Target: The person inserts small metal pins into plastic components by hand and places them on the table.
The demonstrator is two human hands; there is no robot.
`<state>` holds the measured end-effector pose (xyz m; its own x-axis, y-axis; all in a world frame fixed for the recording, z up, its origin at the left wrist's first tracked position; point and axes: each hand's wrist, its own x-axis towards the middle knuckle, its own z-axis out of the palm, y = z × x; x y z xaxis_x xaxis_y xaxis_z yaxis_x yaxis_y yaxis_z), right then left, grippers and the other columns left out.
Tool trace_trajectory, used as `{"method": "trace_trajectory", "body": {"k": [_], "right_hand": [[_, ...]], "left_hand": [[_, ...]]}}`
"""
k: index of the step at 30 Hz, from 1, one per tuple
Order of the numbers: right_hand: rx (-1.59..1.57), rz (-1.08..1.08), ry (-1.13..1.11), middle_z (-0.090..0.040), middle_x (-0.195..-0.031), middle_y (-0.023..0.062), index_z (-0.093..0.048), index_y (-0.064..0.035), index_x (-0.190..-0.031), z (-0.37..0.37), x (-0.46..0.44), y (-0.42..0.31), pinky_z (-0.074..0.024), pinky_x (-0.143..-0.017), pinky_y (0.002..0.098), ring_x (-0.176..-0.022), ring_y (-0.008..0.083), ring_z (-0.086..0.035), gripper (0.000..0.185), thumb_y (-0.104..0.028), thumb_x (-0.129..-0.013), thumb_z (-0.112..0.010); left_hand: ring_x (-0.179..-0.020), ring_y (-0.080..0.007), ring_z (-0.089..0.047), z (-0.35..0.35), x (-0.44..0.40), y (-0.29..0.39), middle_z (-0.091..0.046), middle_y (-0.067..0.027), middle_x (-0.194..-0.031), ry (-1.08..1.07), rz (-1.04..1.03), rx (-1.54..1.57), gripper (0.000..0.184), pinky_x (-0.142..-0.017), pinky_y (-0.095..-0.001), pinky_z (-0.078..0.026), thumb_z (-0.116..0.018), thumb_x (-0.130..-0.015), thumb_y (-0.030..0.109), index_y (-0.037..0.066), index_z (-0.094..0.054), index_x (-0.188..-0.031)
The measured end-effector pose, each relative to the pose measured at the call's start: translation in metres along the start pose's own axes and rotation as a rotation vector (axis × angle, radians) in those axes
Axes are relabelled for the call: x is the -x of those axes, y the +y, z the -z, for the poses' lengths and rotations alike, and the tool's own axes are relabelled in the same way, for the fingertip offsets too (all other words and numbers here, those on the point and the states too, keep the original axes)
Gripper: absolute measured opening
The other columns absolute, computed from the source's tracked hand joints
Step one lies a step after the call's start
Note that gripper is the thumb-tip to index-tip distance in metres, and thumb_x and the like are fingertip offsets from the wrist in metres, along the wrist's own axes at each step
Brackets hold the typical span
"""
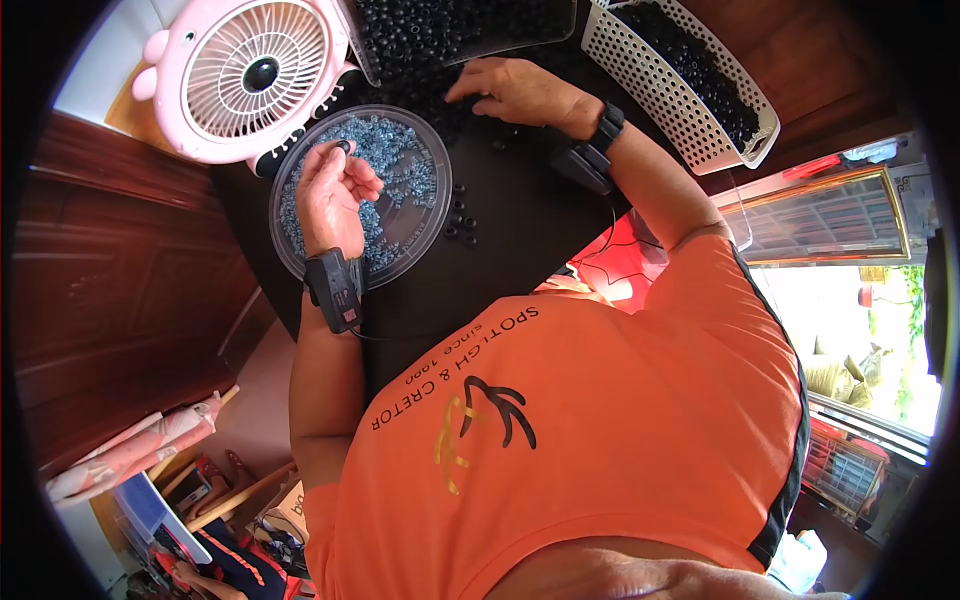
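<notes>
My left hand [335,195] is above a round clear plastic tray [437,228], palm turned up and fingers curled. Between its thumb and fingertips is a small black ring-shaped piece [343,146]. Many small translucent blue pieces [385,145] lie spread in the tray. My right hand [515,90] reaches down, fingers bent, into a loose pile of small black pieces [425,98] beyond the tray. Its fingertips are close together there; whatever they grip is lost against the black. Several black rings [460,222] sit on the dark tabletop just right of the tray.
A pink fan [262,75] stands at the back left, close to the tray. Behind the pile is a clear bin [465,48] of black pieces. A white perforated basket [660,100], also holding black pieces, stands at the right. Each wrist wears a black device with a cable.
</notes>
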<state>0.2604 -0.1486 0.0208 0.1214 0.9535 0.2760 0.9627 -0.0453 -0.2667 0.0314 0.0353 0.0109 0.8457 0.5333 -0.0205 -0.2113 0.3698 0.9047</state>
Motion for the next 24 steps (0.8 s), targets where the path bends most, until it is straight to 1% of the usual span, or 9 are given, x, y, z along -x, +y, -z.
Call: {"method": "trace_trajectory", "body": {"k": [1,4,7,10,13,16,19,24], "right_hand": [[-0.027,-0.005,-0.047,-0.059,-0.105,0.0077,-0.065,-0.0102,-0.106,0.004,0.004,-0.001,-0.0488,-0.085,0.0356,-0.100,0.0274,-0.058,0.029,-0.007,-0.077,-0.066],[0.007,0.064,-0.047,-0.058,-0.105,0.0070,-0.065,-0.0086,-0.102,0.009,0.017,-0.003,-0.0493,-0.084,0.0352,-0.098,0.0267,-0.059,0.025,-0.006,-0.077,-0.066],[0.031,0.067,-0.041,-0.058,-0.104,0.0063,-0.066,-0.0073,-0.099,0.015,0.032,0.006,-0.0502,-0.082,0.0349,-0.097,0.0259,-0.060,0.021,-0.005,-0.077,-0.066],[0.058,-0.043,0.027,-0.060,-0.102,0.0061,-0.066,-0.0066,-0.097,0.019,0.043,0.017,-0.0509,-0.080,0.0343,-0.095,0.0256,-0.060,0.020,-0.006,-0.078,-0.065],[0.111,-0.092,0.084,-0.061,-0.099,0.0069,-0.066,-0.0060,-0.098,0.020,0.045,0.023,-0.0512,-0.078,0.0333,-0.092,0.0253,-0.061,0.019,-0.006,-0.079,-0.065],[0.070,-0.105,0.097,-0.062,-0.094,0.0072,-0.066,-0.0054,-0.097,0.022,0.040,0.017,-0.0515,-0.075,0.0331,-0.087,0.0249,-0.062,0.017,-0.006,-0.080,-0.064],[-0.005,-0.091,0.067,-0.063,-0.089,0.0075,-0.066,-0.0048,-0.095,0.021,0.033,0.009,-0.0516,-0.072,0.0329,-0.083,0.0237,-0.063,0.015,-0.007,-0.080,-0.064],[-0.090,-0.085,-0.083,-0.063,-0.086,0.0082,-0.067,-0.0050,-0.093,0.016,0.021,-0.005,-0.0517,-0.072,0.0338,-0.079,0.0222,-0.063,0.016,-0.012,-0.079,-0.067]], "left_hand": [[-0.061,-0.0159,-0.058,0.000,0.000,0.000,-0.060,-0.0059,-0.073,0.000,-0.004,-0.002,0.016,-0.056,-0.0256,-0.044,-0.051,-0.094,0.019,0.006,-0.057,-0.098],[-0.062,-0.0158,-0.058,-0.001,0.000,0.000,-0.060,-0.0057,-0.073,-0.007,-0.010,-0.006,0.016,-0.057,-0.0255,-0.044,-0.051,-0.094,0.019,0.006,-0.058,-0.098],[-0.063,-0.0157,-0.058,-0.001,0.001,0.000,-0.061,-0.0053,-0.074,-0.010,-0.006,-0.008,0.016,-0.057,-0.0255,-0.044,-0.051,-0.093,0.019,0.006,-0.058,-0.097],[-0.063,-0.0155,-0.058,-0.002,0.001,0.000,-0.061,-0.0050,-0.074,-0.007,0.004,-0.007,0.015,-0.058,-0.0255,-0.044,-0.051,-0.093,0.019,0.006,-0.059,-0.096],[-0.063,-0.0152,-0.058,-0.004,0.002,0.002,-0.061,-0.0049,-0.074,-0.007,-0.002,-0.023,0.015,-0.058,-0.0254,-0.044,-0.051,-0.093,0.019,0.006,-0.059,-0.095],[-0.064,-0.0151,-0.058,-0.003,0.001,0.002,-0.061,-0.0049,-0.074,-0.013,-0.008,-0.032,0.016,-0.058,-0.0256,-0.044,-0.052,-0.093,0.019,0.006,-0.059,-0.095],[-0.064,-0.0151,-0.058,-0.003,0.002,0.002,-0.061,-0.0050,-0.074,-0.017,-0.007,-0.039,0.016,-0.059,-0.0257,-0.044,-0.052,-0.093,0.019,0.005,-0.059,-0.095],[-0.064,-0.0152,-0.058,-0.002,0.001,0.002,-0.061,-0.0052,-0.075,-0.028,-0.005,-0.036,0.016,-0.060,-0.0257,-0.044,-0.052,-0.093,0.019,0.005,-0.059,-0.095]]}}
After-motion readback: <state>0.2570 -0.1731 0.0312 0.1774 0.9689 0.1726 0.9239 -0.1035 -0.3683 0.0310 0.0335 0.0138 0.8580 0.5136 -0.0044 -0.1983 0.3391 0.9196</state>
